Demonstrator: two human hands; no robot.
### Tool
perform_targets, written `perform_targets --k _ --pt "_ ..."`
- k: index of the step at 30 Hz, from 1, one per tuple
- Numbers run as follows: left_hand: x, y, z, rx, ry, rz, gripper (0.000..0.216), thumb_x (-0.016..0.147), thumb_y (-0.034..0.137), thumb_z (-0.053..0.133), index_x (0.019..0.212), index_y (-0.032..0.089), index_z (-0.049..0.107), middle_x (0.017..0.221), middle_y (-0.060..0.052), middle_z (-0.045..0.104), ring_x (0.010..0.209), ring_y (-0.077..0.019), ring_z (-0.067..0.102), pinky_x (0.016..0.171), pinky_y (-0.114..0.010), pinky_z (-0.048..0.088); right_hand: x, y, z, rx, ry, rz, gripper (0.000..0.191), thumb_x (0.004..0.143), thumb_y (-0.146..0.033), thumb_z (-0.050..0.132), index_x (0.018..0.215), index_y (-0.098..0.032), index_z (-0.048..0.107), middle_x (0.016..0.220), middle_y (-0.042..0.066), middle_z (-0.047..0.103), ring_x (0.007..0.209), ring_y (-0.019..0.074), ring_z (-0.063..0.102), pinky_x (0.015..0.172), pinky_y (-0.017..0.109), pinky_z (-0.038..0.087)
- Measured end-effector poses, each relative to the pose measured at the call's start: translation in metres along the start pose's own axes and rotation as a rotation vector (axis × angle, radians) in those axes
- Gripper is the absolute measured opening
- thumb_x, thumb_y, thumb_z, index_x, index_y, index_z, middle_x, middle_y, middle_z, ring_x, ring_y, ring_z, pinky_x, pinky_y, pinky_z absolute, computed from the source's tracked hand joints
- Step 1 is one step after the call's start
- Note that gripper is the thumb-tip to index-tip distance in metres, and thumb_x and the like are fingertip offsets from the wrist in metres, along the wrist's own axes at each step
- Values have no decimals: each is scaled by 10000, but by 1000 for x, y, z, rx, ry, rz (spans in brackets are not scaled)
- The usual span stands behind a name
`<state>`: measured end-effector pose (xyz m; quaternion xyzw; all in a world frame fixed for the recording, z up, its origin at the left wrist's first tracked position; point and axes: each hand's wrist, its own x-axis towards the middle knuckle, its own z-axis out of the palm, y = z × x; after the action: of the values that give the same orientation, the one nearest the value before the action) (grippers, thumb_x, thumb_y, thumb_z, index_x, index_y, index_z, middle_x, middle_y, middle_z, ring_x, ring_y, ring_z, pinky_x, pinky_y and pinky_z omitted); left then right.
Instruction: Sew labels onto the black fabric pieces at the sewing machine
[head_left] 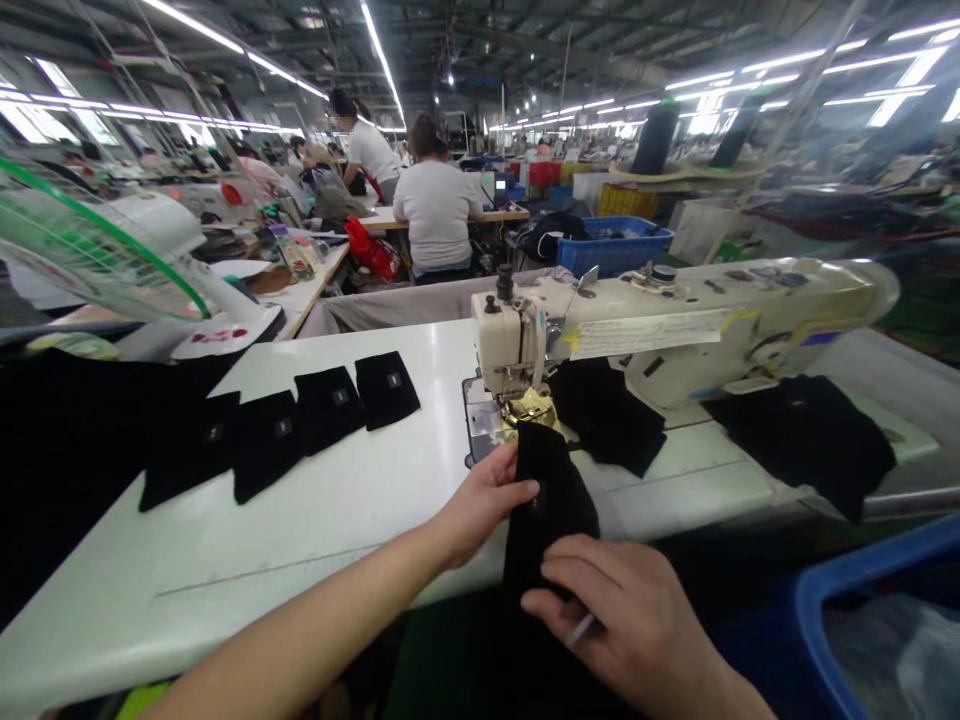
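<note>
A black fabric piece [551, 500] lies on the white table [315, 530] with its far end under the presser foot [531, 408] of a cream sewing machine [675, 320]. My left hand [484, 505] pinches the piece's left edge, thumb on top. My right hand [626, 620] presses flat on the near end of the same fabric, fingers together, with a thin white stick-like tool [579, 631] between two fingers. More black fabric [611, 415] trails behind the needle.
Several black pocket pieces [300, 420] lie overlapped in a row at the left, beside a black pile [67, 440]. Another black piece [810, 435] lies right of the machine. A blue bin [870, 590] sits at lower right. Two people sit at tables behind.
</note>
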<state>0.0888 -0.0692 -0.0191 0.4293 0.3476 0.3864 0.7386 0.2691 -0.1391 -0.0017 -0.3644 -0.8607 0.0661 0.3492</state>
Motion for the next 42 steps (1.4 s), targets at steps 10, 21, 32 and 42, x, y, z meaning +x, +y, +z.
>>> perform_targets --k 10,21,32,42 --pt "-23 35 -20 505 -511 -150 362 879 267 646 1239 232 661 1173 -45 700 1053 -215 640 931 -338 493 23 44 -13 511 -94 669 237 850 -410 662 950 -207 733 735 -7 663 562 126 520 512 240 426" --pt "21 58 -88 606 170 -26 269 850 399 662 1001 187 731 838 -15 724 767 -174 655 764 -325 516 0 46 21 485 24 845 124 779 -337 611 753 -217 592 584 -55 495 533 142 494 524 256 436" --pt "60 19 -75 1614 326 542 87 838 193 723 920 177 699 974 -71 635 936 -237 607 835 -372 518 -25 18 63 482 -70 481 216 890 -143 561 1055 -218 679 935 26 673 746 152 619 685 266 511" --pt "62 10 -91 1529 157 692 149 908 153 630 1015 130 731 939 -95 638 882 -216 600 841 -371 536 -26 27 58 165 34 201 228 946 -74 519 1079 -174 675 993 83 673 869 201 657 770 319 552"
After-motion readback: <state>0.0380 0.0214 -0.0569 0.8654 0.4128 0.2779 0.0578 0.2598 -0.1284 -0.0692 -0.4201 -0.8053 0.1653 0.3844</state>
